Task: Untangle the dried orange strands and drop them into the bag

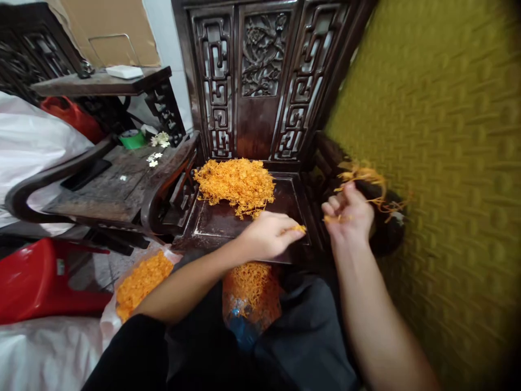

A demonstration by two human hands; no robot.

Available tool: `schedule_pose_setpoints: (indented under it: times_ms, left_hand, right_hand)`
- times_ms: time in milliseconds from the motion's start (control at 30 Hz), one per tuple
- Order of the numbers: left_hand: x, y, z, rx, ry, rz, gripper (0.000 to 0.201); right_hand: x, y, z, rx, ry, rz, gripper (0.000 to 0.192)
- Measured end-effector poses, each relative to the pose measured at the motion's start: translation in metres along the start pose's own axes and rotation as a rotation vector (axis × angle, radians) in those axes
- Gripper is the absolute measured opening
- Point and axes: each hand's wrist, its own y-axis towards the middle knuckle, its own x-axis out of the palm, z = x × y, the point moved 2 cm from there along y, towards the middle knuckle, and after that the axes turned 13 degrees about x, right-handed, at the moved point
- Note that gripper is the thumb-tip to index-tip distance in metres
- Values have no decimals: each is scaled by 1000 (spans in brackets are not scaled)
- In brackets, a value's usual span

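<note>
Head view: dark carved wooden chair [260, 81]; loose heap of orange thread-like strands [236, 184] on its seat. Bag of same strands [250, 293] below seat edge. Right hand [349, 212] clutches blurred strand bunch at chair's right arm; strands likely to scatter floorward. Left hand [266, 234] pinches small orange bit [299, 228] at seat front; may slip.

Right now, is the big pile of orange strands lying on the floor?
No, the pile of orange strands lies on the seat of the dark carved wooden chair, beyond both hands.
</note>
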Motion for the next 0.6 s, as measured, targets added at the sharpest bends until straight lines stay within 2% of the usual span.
schedule_pose_setpoints:
  times_ms: [67,133,267,333,433,500,600]
  left_hand:
    - [-13,0,-13,-54,-120,139,25]
    - [-29,-1,-27,-174,-231,281,28]
    - [-51,-7,-39,-381,-499,491,41]
    - [-50,-8,-38,-408,-717,518,45]
    - [-42,-6,-35,-458,-1008,475,29]
    - [-38,-5,-34,-507,-1079,437,29]
    - [-35,-5,-30,-523,-1005,367,45]
  right_hand:
    - [-3,-6,-4,194,-53,-221,40]
    - [1,-21,0,333,-83,-423,41]
    - [14,-43,9,372,-131,-616,37]
    - [17,-47,11,391,-151,-669,33]
    - [21,-50,13,411,-177,-722,33]
    - [23,-52,14,444,-204,-745,36]
    - [25,-54,19,564,-227,-784,40]
